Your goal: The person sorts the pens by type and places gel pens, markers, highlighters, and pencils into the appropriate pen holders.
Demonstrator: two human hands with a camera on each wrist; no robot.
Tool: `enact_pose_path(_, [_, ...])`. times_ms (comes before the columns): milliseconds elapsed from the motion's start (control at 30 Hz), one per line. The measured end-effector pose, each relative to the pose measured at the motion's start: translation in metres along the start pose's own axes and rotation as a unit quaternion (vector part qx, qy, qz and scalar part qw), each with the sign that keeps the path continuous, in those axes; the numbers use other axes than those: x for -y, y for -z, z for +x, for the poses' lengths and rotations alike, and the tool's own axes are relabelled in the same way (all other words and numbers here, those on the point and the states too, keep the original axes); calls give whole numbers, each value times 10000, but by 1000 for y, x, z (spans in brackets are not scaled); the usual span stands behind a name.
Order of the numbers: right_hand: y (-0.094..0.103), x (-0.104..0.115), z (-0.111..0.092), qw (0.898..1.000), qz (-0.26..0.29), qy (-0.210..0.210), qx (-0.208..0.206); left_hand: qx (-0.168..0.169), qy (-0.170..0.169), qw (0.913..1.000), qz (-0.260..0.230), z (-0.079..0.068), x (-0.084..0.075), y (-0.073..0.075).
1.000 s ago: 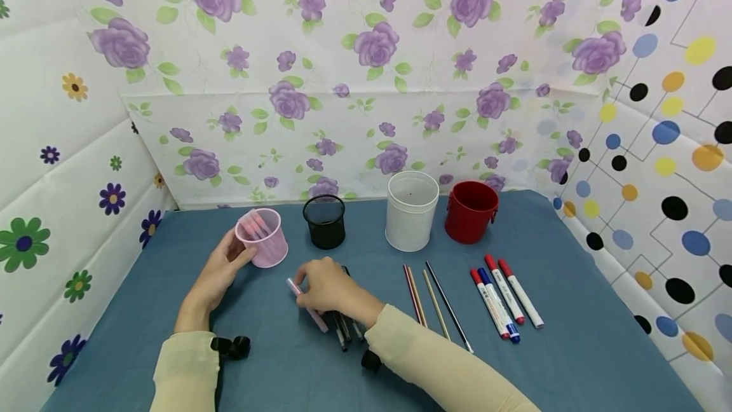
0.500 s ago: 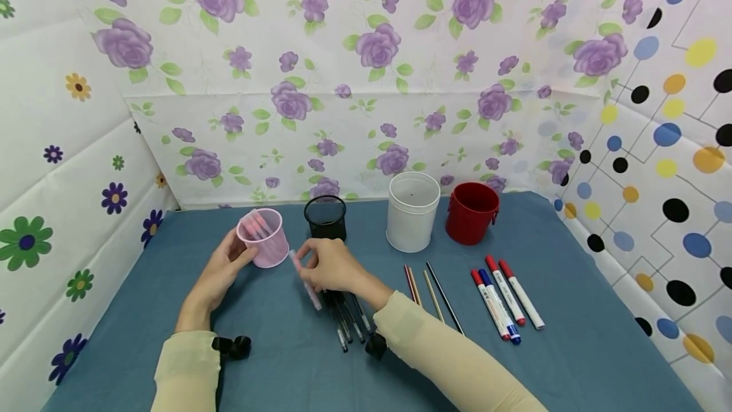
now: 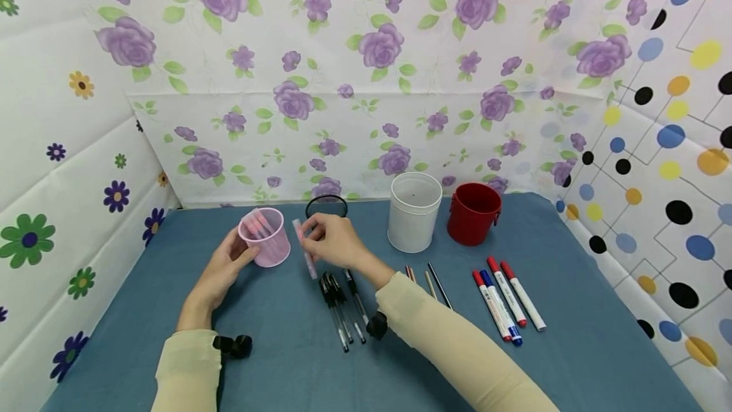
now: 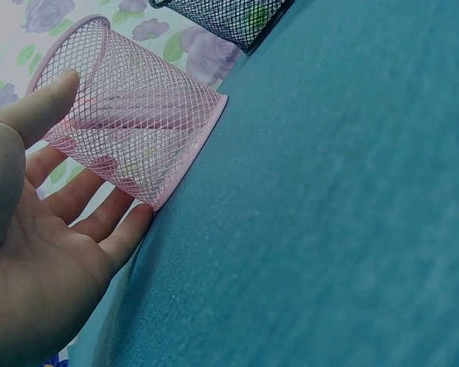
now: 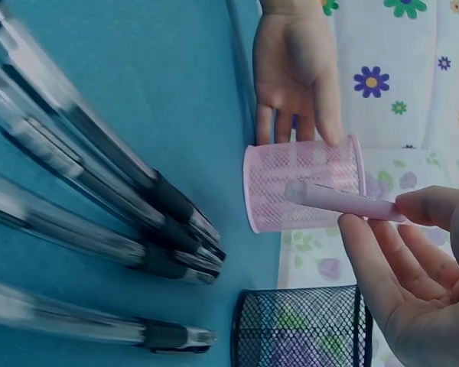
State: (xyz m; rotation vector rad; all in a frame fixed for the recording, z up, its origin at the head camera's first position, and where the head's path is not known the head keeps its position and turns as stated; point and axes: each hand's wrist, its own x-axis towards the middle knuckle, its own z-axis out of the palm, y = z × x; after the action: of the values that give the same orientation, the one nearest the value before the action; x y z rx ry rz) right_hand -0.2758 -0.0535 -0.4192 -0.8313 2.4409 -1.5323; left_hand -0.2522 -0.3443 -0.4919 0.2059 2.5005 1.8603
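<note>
My left hand grips a pink mesh pen cup, which stands upright at the left of the cloth. In the left wrist view, the thumb lies near its rim and the fingers are along its side. Several pink pens lean inside the cup. My right hand pinches another pink pen between thumb and fingers, tilted and just right of the cup in the head view. Below that hand lie several black gel pens. A black mesh cup is partly hidden behind the right hand.
Toward the back stand a white cup and a red bucket-like cup. Several red and blue markers lie at the right. Thin brushes or sticks are partly covered by the right sleeve. Patterned cloth walls surround the table.
My right hand has lifted the pink pen from beside the black pens and carried it up and away, closer to the black mesh cup. The left hand stays on the pink cup.
</note>
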Motion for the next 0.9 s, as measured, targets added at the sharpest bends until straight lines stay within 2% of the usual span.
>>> enact_pose_path(233, [6, 10, 16, 9993, 79, 71, -364, -47, -16, 10000, -39, 0, 1, 1])
enact_pose_path(500, [12, 19, 35, 9986, 153, 151, -486, -36, 43, 10000, -25, 0, 0, 0])
enact_pose_path(667, [16, 23, 46, 9974, 402, 184, -570, -48, 71, 10000, 32, 0, -2, -1])
enact_pose_path(900, [15, 27, 58, 9958, 341, 283, -802, -41, 114, 9999, 42, 0, -2, 0])
